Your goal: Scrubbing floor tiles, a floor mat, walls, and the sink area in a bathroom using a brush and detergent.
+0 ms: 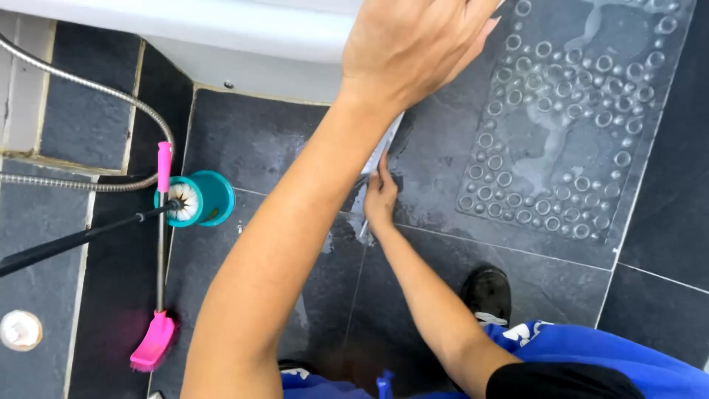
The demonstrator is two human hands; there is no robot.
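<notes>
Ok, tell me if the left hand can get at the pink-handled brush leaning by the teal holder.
Probably yes. The left hand rests up on the white fixture's edge holding nothing, and only bare dark floor tile lies between it and the pink-handled brush by the teal holder.

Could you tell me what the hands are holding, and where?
The right hand pinches a thin pale strip at its lower end; the left hand covers its upper end.

No pkgs, labels, signs or screens in view.
</notes>
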